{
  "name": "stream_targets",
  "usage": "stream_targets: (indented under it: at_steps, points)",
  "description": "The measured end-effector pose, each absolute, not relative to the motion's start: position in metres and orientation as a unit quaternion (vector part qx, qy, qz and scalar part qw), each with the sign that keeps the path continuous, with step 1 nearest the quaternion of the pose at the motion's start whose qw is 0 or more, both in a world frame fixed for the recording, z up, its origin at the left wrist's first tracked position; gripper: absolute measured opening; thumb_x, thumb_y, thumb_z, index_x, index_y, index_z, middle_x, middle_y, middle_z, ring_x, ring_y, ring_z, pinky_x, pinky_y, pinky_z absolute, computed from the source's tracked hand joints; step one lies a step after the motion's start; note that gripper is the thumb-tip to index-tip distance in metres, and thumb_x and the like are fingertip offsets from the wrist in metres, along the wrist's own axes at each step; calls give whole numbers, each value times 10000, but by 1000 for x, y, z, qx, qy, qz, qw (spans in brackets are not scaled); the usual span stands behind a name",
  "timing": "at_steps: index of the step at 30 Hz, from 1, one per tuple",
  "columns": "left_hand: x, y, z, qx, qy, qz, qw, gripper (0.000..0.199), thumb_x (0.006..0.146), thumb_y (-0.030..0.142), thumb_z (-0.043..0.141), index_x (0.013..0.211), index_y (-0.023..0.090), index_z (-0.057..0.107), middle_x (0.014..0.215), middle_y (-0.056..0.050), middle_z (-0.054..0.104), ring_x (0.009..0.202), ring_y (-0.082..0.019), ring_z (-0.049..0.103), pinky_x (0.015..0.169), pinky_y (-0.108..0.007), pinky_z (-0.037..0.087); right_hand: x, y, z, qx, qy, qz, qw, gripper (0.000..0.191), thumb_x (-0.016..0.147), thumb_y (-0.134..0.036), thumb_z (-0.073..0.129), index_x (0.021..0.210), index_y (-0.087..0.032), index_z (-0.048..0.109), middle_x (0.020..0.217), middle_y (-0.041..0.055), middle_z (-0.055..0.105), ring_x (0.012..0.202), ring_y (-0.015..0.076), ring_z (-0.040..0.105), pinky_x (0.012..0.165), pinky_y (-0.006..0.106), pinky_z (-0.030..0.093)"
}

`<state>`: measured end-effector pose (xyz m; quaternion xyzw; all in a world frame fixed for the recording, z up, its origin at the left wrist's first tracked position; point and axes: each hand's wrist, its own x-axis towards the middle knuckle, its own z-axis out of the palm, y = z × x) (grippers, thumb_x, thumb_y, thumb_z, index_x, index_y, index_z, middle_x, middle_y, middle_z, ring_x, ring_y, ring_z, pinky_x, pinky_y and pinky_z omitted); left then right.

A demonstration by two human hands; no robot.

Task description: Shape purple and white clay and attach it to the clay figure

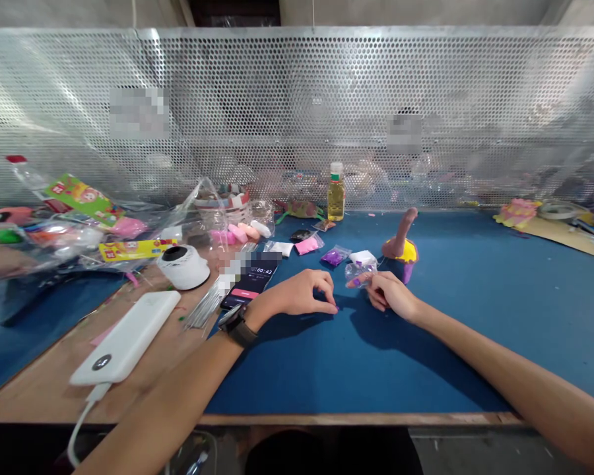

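My left hand (311, 294), with a dark watch at the wrist, is over the blue mat, thumb and forefinger bent toward each other around a tiny purple bit at the fingertips. My right hand (389, 294) has its fingers closed at a small clear plastic bag (360, 274) with purple pieces in it. Just behind the bag lies a white packet (363, 258), and a purple packet (335, 256) is to its left. Beyond my right hand stands a clay figure (402, 249) with a brown stalk, a yellow middle and a purple base.
A phone (252, 280) showing a timer, metal wires (218, 290), a white power bank (127, 338) and a white roll (183, 266) lie left. A yellow oil bottle (335, 192) stands before the perforated metal screen (277, 99). Bagged materials crowd the far left, where a person's hand (2, 261) shows.
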<state>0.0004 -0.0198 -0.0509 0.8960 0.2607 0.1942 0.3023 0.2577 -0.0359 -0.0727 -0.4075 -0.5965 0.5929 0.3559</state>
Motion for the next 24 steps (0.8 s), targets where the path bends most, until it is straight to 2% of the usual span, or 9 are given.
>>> stream_targets:
  at_steps: [4,9,14,18,21,24]
  points:
    - [4,-20,-51,864,315,246,304,203,912,396,731,881,215,818,958,-60,698,833,-169,638,759,-269,456,257,-36,-71,-410,-582,589,383,460,671,-254,456,997,-104,743,396,-96,308,355,126,325,447,285,291]
    - [14,-13,-67,812,386,350,262,170,920,349,729,970,201,795,1009,-65,736,829,-174,653,774,-280,481,256,-34,-74,-424,-572,571,408,298,703,-249,477,870,-146,701,413,-91,300,354,122,307,441,297,295]
    - [23,-11,-81,856,354,317,202,216,986,340,652,962,214,826,1058,-81,743,997,-215,674,946,-342,488,252,-36,-75,-439,-565,571,403,196,729,-272,506,824,-176,648,412,-94,330,353,110,332,431,283,297]
    - [24,-14,-80,888,350,270,126,283,1018,381,595,1026,237,838,1172,-104,708,1125,-255,636,1007,-399,482,250,-38,-72,-439,-559,578,401,274,764,-328,539,931,-155,669,414,-111,339,350,110,316,421,277,307]
    - [23,-15,-81,899,345,248,103,228,993,346,641,1075,247,829,1154,-84,732,1093,-249,654,999,-401,493,251,-38,-71,-437,-568,574,396,361,829,-404,548,1009,-128,697,417,-106,365,359,116,339,431,275,313]
    - [23,-15,-81,882,356,282,126,192,982,322,662,1070,242,813,1090,-59,768,1035,-228,683,975,-375,509,252,-39,-69,-455,-578,558,383,397,885,-445,524,1027,-129,717,430,-78,421,378,120,396,437,266,287]
